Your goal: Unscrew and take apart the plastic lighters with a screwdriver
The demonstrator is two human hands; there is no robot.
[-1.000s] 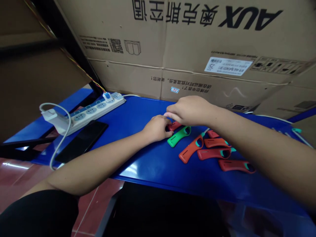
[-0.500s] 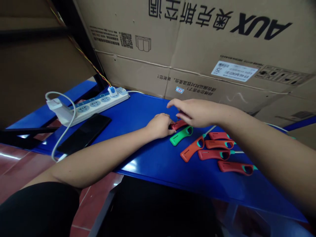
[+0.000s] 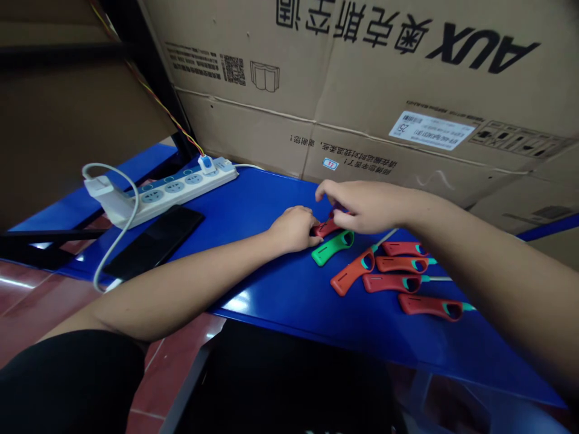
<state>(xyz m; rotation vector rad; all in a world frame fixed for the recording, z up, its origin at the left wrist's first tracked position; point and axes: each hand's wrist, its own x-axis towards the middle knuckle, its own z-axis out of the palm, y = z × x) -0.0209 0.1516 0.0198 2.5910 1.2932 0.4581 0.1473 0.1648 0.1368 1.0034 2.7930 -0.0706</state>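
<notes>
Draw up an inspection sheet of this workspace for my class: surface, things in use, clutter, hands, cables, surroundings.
Surface: blue table, glossy, with a light reflection near its front edge.
Things in use: one red lighter at the hands; a green lighter beside it; five other red or orange lighters to the right.
Clutter: black phone lying beside a white power strip.
Hands: left hand holds the red lighter; right hand is over its far end, thumb and forefinger apart, contact unclear.
Cables: white cable looping past the phone; red-and-yellow wire running to the strip.
Surroundings: cardboard with upside-down print behind; red tiled floor.
</notes>
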